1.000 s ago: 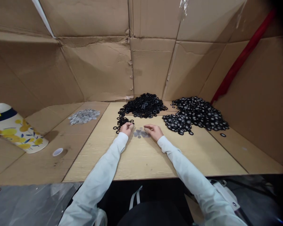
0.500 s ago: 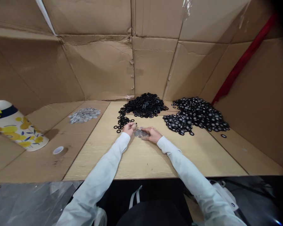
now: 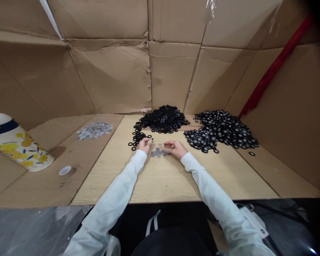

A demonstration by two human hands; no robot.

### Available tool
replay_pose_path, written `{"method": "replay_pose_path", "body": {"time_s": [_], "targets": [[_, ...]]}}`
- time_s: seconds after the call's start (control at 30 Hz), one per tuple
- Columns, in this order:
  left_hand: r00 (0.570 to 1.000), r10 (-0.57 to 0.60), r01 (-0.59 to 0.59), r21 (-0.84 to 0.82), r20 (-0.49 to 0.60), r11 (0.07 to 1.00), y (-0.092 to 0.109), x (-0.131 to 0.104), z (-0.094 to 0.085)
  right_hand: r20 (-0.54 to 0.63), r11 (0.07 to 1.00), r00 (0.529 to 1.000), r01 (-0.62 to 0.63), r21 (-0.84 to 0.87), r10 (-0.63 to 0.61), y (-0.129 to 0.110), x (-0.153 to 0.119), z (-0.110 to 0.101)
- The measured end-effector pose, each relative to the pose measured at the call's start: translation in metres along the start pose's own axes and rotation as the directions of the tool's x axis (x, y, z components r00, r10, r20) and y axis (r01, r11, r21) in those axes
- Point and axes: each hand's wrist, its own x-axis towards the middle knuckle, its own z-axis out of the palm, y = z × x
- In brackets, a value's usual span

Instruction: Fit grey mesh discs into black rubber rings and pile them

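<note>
Small grey translucent discs (image 3: 158,153) lie scattered on the pale board between my hands. My left hand (image 3: 145,145) is closed at the left of these discs, its fingertips pinched on a small dark item that looks like a black ring. Over the right edge of the discs is my right hand (image 3: 175,148), thumb and fingers apart; nothing can be made out between them. Loose black rings (image 3: 138,138) lie just beyond my left hand, joining a larger heap of black rings (image 3: 164,119) behind.
Black rings with pale centres (image 3: 224,128) form a wide pile at the right. On the left are a pile of grey discs (image 3: 95,130), a white tape roll (image 3: 65,170) and a flower-patterned cylinder (image 3: 29,147). Cardboard walls (image 3: 109,74) surround the back and sides.
My right hand has moved slightly right, off the grey discs, and its fingers have opened. The discs between my hands are more exposed. My left hand has shifted slightly left.
</note>
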Motion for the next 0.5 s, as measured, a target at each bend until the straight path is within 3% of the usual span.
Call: {"method": "replay_pose_path", "body": {"time_s": [0.2, 0.3, 0.43, 0.5], "targets": [[0.989, -0.118, 0.126, -0.091, 0.090, 0.988, 0.004, -0.012, 0.011, 0.181, 0.973, 0.982, -0.010, -0.229, 0.053, 0.003, -0.003, -0.009], [0.991, -0.061, 0.072, -0.085, 0.117, 0.994, 0.004, -0.014, 0.013, 0.185, 0.970, 0.981, -0.015, -0.243, 0.062, 0.004, -0.002, -0.002], [0.999, 0.033, -0.036, 0.099, 0.036, 0.994, 0.008, -0.013, 0.000, 0.107, 0.995, 0.993, -0.044, -0.089, 0.053, 0.001, 0.000, 0.014], [1.000, -0.002, 0.000, 0.225, 0.007, 0.974, 0.012, -0.015, -0.007, 0.069, 0.997, 0.997, -0.031, 0.065, 0.026, -0.001, 0.001, 0.016]]}}
